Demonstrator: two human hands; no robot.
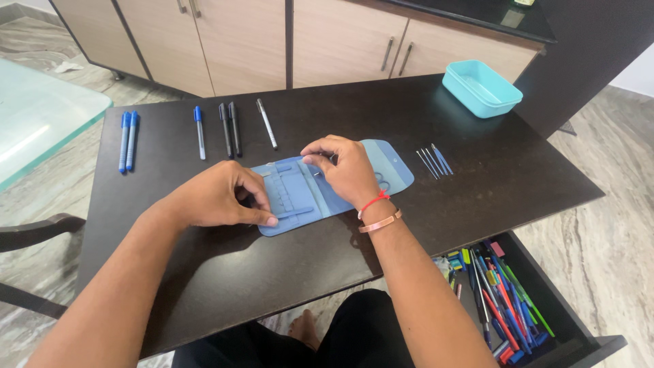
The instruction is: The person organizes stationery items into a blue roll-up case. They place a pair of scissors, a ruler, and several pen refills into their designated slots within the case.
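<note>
A light blue fold-out tool pouch (300, 197) lies open on the dark table (477, 184) in front of me. My left hand (218, 197) presses down on the pouch's left edge, fingertips near its lower left corner. My right hand (344, 167) rests over the pouch's middle and pinches a thin metal tool at one of the inner loops. A round-handled tool shows under my right hand. Several thin blue-and-metal tools (434, 162) lie in a row to the right of the pouch.
Two blue markers (127, 141), a blue pen (199, 131), two black pens (229, 128) and a silver pen (266, 123) lie at the back left. A teal box (481, 87) stands back right. An open drawer (504, 300) of pens is lower right. A glass table (41, 116) is left.
</note>
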